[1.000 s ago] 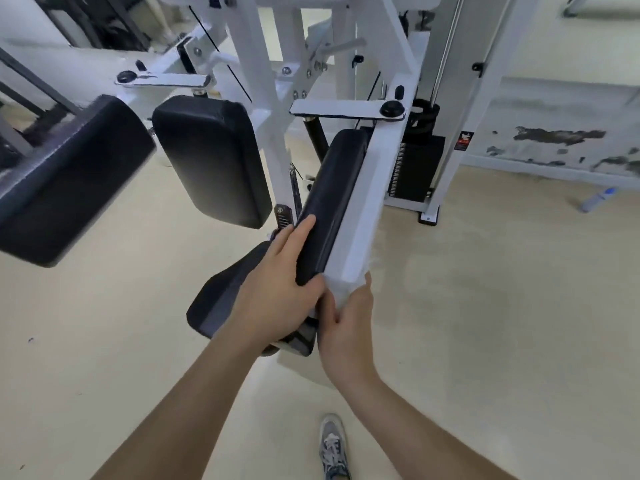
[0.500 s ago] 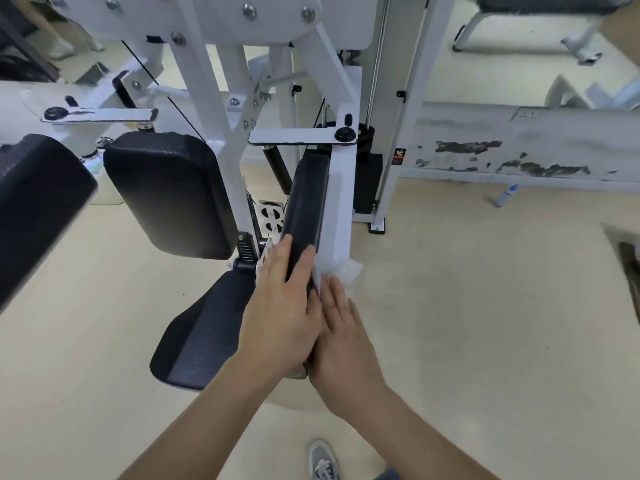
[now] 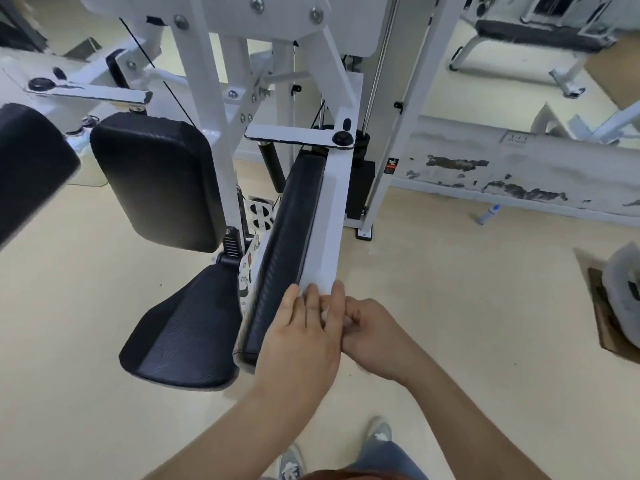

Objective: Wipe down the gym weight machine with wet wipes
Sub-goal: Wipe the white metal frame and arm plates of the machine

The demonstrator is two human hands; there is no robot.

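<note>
Where the weight machine's white arm (image 3: 329, 230) slopes down beside its long black pad (image 3: 287, 244), the left hand (image 3: 301, 341) lies flat, fingers straight, on the arm's lower end. The right hand (image 3: 375, 336) touches it, fingers curled; whether it grasps a wipe cannot be told.

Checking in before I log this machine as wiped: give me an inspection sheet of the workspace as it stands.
Surface: beige floor, smooth.
Job's things: white machine arm, long black pad alongside; black seat and back pad to its left; wet wipe not clearly seen.
Clutter: small bottle on floor by the wall; grey bundle on cardboard, right edge.
Grippers: left hand flat on the arm's lower end, fingers straight; right hand beside it, fingers curled, contents unclear.
Cables: thin black cable crossing the frame, upper left.
Surroundings: that wall's paint peeling; bench beyond.
</note>
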